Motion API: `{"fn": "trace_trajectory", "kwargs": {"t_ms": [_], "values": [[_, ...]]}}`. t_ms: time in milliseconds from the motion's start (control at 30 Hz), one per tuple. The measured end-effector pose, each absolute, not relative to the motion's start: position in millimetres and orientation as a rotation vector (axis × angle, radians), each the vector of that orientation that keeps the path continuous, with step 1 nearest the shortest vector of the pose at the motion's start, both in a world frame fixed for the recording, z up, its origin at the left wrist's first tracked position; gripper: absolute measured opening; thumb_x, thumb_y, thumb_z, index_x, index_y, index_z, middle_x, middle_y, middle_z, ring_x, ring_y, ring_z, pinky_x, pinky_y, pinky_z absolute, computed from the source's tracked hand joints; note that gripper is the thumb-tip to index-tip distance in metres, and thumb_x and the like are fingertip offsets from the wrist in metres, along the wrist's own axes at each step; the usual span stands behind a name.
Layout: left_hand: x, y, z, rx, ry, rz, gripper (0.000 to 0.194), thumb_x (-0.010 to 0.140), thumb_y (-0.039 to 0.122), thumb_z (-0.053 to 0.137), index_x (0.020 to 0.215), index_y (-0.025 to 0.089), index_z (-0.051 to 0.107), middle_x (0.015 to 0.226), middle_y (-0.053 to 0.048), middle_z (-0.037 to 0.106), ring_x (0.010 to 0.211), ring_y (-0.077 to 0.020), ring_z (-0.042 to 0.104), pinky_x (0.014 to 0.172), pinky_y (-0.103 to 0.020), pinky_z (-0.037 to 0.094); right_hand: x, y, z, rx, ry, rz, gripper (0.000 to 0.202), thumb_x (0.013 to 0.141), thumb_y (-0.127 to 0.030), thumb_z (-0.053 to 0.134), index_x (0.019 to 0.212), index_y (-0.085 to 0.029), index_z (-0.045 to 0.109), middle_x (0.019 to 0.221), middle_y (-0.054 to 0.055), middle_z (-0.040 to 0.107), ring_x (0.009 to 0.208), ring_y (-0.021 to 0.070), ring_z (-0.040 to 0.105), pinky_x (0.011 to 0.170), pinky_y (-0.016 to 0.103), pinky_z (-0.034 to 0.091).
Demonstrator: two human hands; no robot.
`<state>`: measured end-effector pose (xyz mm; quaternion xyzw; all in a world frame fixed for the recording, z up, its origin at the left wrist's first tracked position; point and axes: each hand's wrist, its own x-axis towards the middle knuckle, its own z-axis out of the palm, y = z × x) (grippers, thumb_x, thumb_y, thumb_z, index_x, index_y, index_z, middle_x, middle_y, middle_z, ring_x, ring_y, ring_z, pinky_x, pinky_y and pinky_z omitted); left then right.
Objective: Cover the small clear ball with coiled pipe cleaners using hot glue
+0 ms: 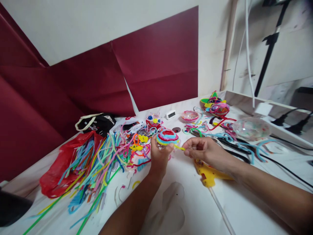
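Observation:
Near the middle of the table, my left hand (160, 153) is wrapped round a small rounded piece (167, 137) with coils of red, pink, light blue and yellow pipe cleaner. A short yellow strand (179, 148) sticks out from its lower right side. My right hand (202, 149) pinches the free end of that strand between thumb and fingers. Below the right hand lies a yellow glue gun (207, 174), with a clear glue stick (221, 209) pointing toward the front edge. The underside of the rounded piece is hidden by my left hand.
Loose pipe cleaners (105, 163) and a red plastic bag (55, 169) spread over the left side. Behind the hands are a small digital clock (170, 114) and a pink-rimmed bowl (190, 116). A clear bowl (251, 128), black-handled scissors (236, 150) and cables lie to the right.

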<state>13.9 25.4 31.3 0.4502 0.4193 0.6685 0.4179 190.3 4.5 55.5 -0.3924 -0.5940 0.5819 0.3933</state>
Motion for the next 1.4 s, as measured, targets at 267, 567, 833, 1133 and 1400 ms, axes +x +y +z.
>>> {"fn": "trace_trajectory", "kwargs": {"t_ms": [267, 567, 833, 1133, 1400], "values": [[20.0, 17.1, 43.5, 0.96, 0.94, 1.531, 0.044, 0.063, 0.024, 0.073, 0.103, 0.02, 0.057, 0.085, 0.0, 0.065, 0.073, -0.0146, 0.062, 0.07, -0.028, 0.051, 203.7, 15.6, 52.6, -0.648, -2.035, 0.162, 0.021, 0.095, -0.015, 0.046, 0.101, -0.014, 0.066, 0.091, 0.011, 0.063, 0.084, 0.0188, 0.057, 0.074, 0.032, 0.047], [17.0, 21.8, 36.4, 1.038, 0.997, 1.629, 0.049, 0.059, 0.025, 0.076, 0.104, 0.02, 0.058, 0.086, 0.001, 0.065, 0.072, -0.013, 0.061, 0.069, -0.025, 0.049, 195.4, 16.5, 54.2, -1.039, -1.486, 1.192, 0.01, 0.08, -0.022, 0.061, 0.071, -0.017, 0.062, 0.059, -0.002, 0.06, 0.052, 0.0099, 0.053, 0.051, 0.021, 0.042], [15.8, 26.0, 33.4, 1.068, 1.03, 1.691, 0.06, 0.055, 0.029, 0.079, 0.109, 0.02, 0.055, 0.098, -0.003, 0.067, 0.084, -0.0181, 0.066, 0.081, -0.032, 0.052, 192.0, 16.4, 55.3, -0.916, -1.063, 1.882, 0.019, 0.078, -0.028, 0.066, 0.071, -0.011, 0.066, 0.06, 0.005, 0.064, 0.045, 0.0075, 0.054, 0.041, 0.016, 0.04], [14.9, 25.6, 33.2, 1.076, 1.033, 1.675, 0.052, 0.058, 0.03, 0.078, 0.104, 0.02, 0.056, 0.091, -0.001, 0.066, 0.078, -0.0152, 0.062, 0.075, -0.028, 0.049, 199.5, 16.2, 56.0, -0.6, -0.963, 2.065, 0.027, 0.067, -0.025, 0.085, 0.066, -0.013, 0.061, 0.059, -0.001, 0.06, 0.051, 0.0062, 0.054, 0.048, 0.014, 0.043], [16.8, 23.4, 34.1, 1.025, 0.969, 1.616, 0.043, 0.059, 0.025, 0.077, 0.098, 0.021, 0.059, 0.084, 0.001, 0.066, 0.074, -0.0144, 0.062, 0.071, -0.026, 0.048, 206.0, 18.5, 59.5, -0.581, -1.031, 2.029, 0.021, 0.068, -0.023, 0.083, 0.069, -0.015, 0.063, 0.06, -0.002, 0.059, 0.054, 0.0084, 0.052, 0.05, 0.018, 0.041]]}}
